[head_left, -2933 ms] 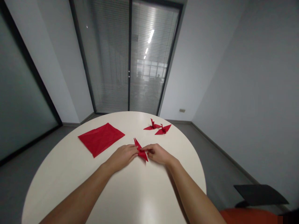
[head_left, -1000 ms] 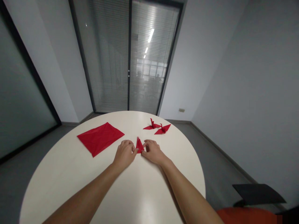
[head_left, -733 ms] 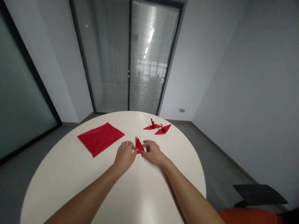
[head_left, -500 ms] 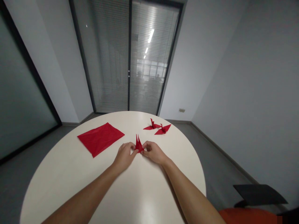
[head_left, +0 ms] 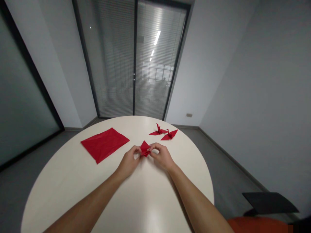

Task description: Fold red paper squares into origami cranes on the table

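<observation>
A small piece of folded red origami paper [head_left: 145,147] is held between my two hands above the middle of the white table, with one broad pointed flap standing up. My left hand [head_left: 129,160] pinches its left side between thumb and fingers. On the right side, my right hand [head_left: 162,156] grips it with thumb and forefinger. My fingertips cover part of its lower folds. Beyond my right hand sit two finished red paper cranes, one crane [head_left: 159,130] slightly behind the other crane [head_left: 170,135].
Flat red paper [head_left: 104,145] lies on the left of the round white table [head_left: 131,207]. An orange chair seat [head_left: 259,225] and a dark armrest [head_left: 270,201] stand at the lower right. A glass partition with blinds [head_left: 116,64] rises behind the table.
The folded paper showed two narrow upright points before; now a broad flap faces me. My hands have shifted slightly and keep their pinch on it.
</observation>
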`<move>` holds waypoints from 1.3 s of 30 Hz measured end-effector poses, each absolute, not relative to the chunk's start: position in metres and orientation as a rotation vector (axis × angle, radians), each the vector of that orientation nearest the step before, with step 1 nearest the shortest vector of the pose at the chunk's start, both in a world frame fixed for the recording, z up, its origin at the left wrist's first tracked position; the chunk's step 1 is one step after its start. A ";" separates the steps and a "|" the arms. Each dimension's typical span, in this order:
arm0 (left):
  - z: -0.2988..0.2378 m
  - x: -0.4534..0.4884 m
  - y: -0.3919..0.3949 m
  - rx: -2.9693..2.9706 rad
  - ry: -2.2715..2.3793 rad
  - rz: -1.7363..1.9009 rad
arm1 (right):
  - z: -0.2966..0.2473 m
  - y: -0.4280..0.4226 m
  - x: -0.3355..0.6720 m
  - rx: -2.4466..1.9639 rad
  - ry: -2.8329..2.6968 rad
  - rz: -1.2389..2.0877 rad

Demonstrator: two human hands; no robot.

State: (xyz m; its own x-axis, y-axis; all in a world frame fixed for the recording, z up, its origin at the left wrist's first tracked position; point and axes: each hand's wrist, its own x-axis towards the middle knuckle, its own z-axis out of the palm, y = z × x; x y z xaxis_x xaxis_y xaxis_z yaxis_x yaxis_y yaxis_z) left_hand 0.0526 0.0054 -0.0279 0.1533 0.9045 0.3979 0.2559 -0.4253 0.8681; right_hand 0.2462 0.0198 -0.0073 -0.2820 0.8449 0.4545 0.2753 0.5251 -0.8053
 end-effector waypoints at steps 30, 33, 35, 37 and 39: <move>-0.012 0.053 -0.003 1.794 1.073 1.195 | -0.009 0.020 0.242 -0.931 -1.715 1.069; -0.011 0.054 -0.004 1.763 1.039 1.183 | -0.010 0.021 0.244 -0.959 -1.709 0.987; -0.011 0.055 -0.004 1.747 1.036 1.168 | -0.010 0.021 0.244 -0.945 -1.721 1.007; -0.010 0.056 -0.005 1.727 1.041 1.157 | -0.008 0.019 0.244 -0.920 -1.737 1.051; -0.009 0.056 -0.005 1.702 1.040 1.152 | -0.005 0.018 0.244 -0.913 -1.742 1.061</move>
State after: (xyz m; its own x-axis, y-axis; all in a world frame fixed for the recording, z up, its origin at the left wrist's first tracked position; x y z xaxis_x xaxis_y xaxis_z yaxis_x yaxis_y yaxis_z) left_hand 0.0559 -0.0052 -0.0089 0.2423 0.9287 0.2806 0.1852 -0.3281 0.9263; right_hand 0.2438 0.0175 -0.0055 -0.3463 0.8888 0.3003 0.1406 0.3656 -0.9201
